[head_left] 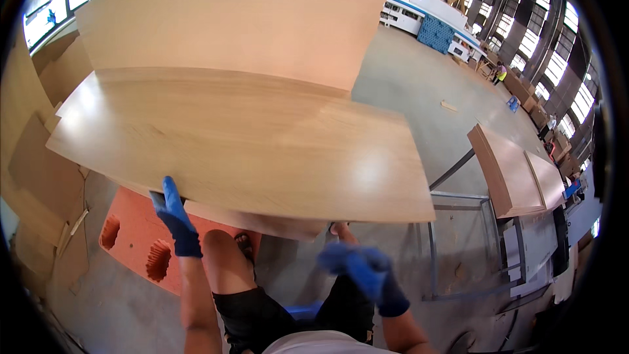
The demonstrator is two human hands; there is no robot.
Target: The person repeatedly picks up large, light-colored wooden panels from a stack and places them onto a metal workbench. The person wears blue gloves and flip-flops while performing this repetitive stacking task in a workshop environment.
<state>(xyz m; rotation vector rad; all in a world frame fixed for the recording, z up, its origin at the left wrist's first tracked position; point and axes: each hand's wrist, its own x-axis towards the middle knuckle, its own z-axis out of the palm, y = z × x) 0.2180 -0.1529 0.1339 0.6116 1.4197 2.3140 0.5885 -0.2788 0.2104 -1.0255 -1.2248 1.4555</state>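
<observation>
Smooth grey floor [419, 92] is spread across a big, bright hall. Near its left side, a wide, shiny, light-brown wood-grain board [242, 137] is seen, with a tall plain tan board [242, 16] right behind its far edge. By its look, the shiny board is being steadied or shifted. Its near edge is touched by the blue-gloved left hand [175, 216]; one finger is stretched up, the others are partly hidden, and whether the edge is pinched cannot be told. The blue-gloved right hand [367, 272] is blurred and held apart from the board; its fingers seem curled, but whether anything is held cannot be told. For a safe move, a second grip near the right end would likely be needed. More room is given on the right, up to a grey metal frame [432, 252]; the far side is blocked by the tall board.
</observation>
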